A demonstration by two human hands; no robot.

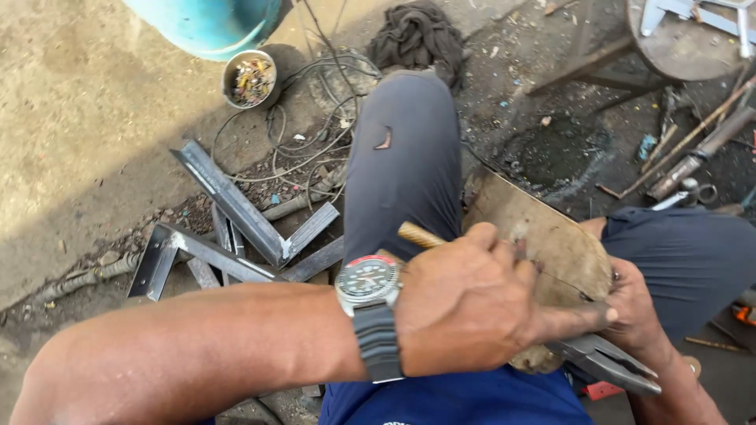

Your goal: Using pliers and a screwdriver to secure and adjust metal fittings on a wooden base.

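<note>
Clearly the left hand (465, 303) closes its grip on a wooden-handled tool (419, 234) worked against the rusty metal sheet (543, 236) on the lap; the right hand (634, 307) grips pliers (610, 362). A slip could gash fingers on the sheet's edge.

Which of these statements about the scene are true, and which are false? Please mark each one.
1. The left hand holds a yellowish stick. True.
2. A watch sits on the right wrist. False: it is on the left wrist.
3. Pliers lie by the right hand. True.
4. The small can on the ground is empty. False: it holds many small bits.
5. Steel angle pieces lie on the ground at the left. True.
6. The metal plate lies flat on the ground. False: it rests over the person's lap, between the hands.
</note>
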